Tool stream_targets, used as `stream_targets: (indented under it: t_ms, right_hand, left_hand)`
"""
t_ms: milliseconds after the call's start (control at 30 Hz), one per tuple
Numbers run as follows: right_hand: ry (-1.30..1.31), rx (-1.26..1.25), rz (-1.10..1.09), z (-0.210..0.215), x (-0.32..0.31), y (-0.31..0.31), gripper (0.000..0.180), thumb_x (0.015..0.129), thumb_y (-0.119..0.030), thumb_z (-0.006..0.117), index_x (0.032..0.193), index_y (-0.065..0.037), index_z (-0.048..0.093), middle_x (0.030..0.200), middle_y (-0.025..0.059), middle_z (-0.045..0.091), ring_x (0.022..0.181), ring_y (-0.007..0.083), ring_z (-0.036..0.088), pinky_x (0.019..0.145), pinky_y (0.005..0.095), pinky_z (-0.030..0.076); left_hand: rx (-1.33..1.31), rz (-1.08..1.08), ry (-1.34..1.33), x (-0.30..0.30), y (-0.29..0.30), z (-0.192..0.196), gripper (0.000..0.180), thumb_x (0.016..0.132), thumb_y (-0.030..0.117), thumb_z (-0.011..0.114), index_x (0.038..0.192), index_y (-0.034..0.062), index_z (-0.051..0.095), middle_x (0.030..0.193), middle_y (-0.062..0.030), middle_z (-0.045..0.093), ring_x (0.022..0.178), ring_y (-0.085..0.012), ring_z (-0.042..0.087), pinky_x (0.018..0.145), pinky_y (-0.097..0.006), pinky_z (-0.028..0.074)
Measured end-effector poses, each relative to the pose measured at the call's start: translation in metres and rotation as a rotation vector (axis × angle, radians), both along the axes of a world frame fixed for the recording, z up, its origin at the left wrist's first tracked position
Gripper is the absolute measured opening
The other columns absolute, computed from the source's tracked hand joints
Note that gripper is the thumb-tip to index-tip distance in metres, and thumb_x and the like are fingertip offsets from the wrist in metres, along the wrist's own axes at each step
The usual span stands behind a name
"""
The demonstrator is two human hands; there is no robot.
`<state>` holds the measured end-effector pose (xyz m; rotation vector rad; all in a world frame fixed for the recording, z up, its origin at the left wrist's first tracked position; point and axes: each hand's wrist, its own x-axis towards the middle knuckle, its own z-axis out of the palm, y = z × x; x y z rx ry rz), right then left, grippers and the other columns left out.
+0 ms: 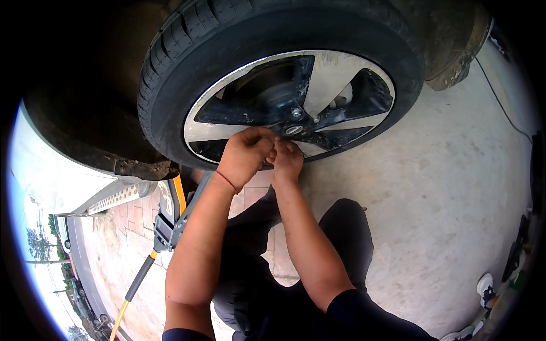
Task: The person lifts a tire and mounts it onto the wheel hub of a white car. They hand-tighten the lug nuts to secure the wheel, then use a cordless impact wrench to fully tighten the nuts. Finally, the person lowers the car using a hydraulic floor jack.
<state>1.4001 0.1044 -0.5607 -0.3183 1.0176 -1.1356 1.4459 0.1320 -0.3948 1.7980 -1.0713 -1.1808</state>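
The alloy wheel [330, 77] seemed mounted, one lug fastener [296, 112] visible, others unclear; my left hand [245, 154] and right hand [288, 163] met, fingers bunched, pinching I couldn't tell what

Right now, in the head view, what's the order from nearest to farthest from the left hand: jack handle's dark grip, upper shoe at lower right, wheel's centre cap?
From the left hand:
1. Wheel's centre cap: close, slightly up and right.
2. Jack handle's dark grip: lower left.
3. Upper shoe: far lower right.
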Motion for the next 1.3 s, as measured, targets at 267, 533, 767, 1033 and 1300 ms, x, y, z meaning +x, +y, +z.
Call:
stream_targets:
  t_ms: [267,533,767,1033,1300]
  right_hand:
    - [-0.121,0.105,-0.016,0.004,0.005,0.001,0.017,0.097,-0.018,0.065,0.094,-0.001,0.063,0.079,0.0033,0.062,0.056,0.0107,0.055,0.049,0.0248,0.048]
    - [-0.266,0.07,-0.051,0.013,-0.001,-0.006,0.019,0.101,-0.019,0.055,0.091,-0.003,0.059,0.071,0.001,0.056,0.052,0.0091,0.05,0.045,0.0251,0.041]
    - [-0.171,-0.062,0.24,0.044,-0.058,0.018,0.013,0.098,-0.016,0.059,0.103,-0.005,0.064,0.082,0.0002,0.062,0.057,0.009,0.053,0.049,0.0252,0.042]
    - [-0.296,-0.218,0.419,0.03,-0.065,0.022,0.019,0.096,-0.012,0.066,0.11,0.001,0.062,0.094,0.008,0.068,0.077,0.0145,0.065,0.067,0.0286,0.055]
    - [-0.128,-0.033,-0.198,0.062,0.004,0.002,0.026,0.097,-0.013,0.065,0.11,0.008,0.058,0.1,0.0154,0.066,0.085,0.023,0.071,0.073,0.0319,0.062]
  left_hand:
    - [0.086,0.079,0.154,0.007,0.002,0.001,0.021,0.095,0.012,0.058,0.111,0.0007,0.065,0.078,-0.002,0.06,0.064,-0.0095,0.054,0.057,-0.024,0.044]
    - [0.055,0.053,0.669,0.021,0.003,-0.01,0.03,0.087,0.0,0.055,0.116,-0.0012,0.06,0.097,-0.01,0.066,0.08,-0.0195,0.062,0.074,-0.032,0.052]
    - [0.056,-0.313,-0.604,0.021,0.013,-0.037,0.046,0.084,0.003,0.06,0.129,0.0009,0.054,0.111,-0.0242,0.066,0.098,-0.0288,0.068,0.086,-0.035,0.053]
    - [0.033,-0.349,-0.55,0.02,0.013,-0.024,0.067,0.08,0.011,0.072,0.141,0.0017,0.047,0.111,-0.0241,0.066,0.102,-0.0326,0.066,0.092,-0.035,0.051]
    - [0.373,-0.292,-0.482,0.041,0.029,-0.019,0.056,0.088,0.02,0.067,0.136,-0.0034,0.052,0.105,-0.0154,0.068,0.089,-0.0195,0.065,0.083,-0.031,0.051]
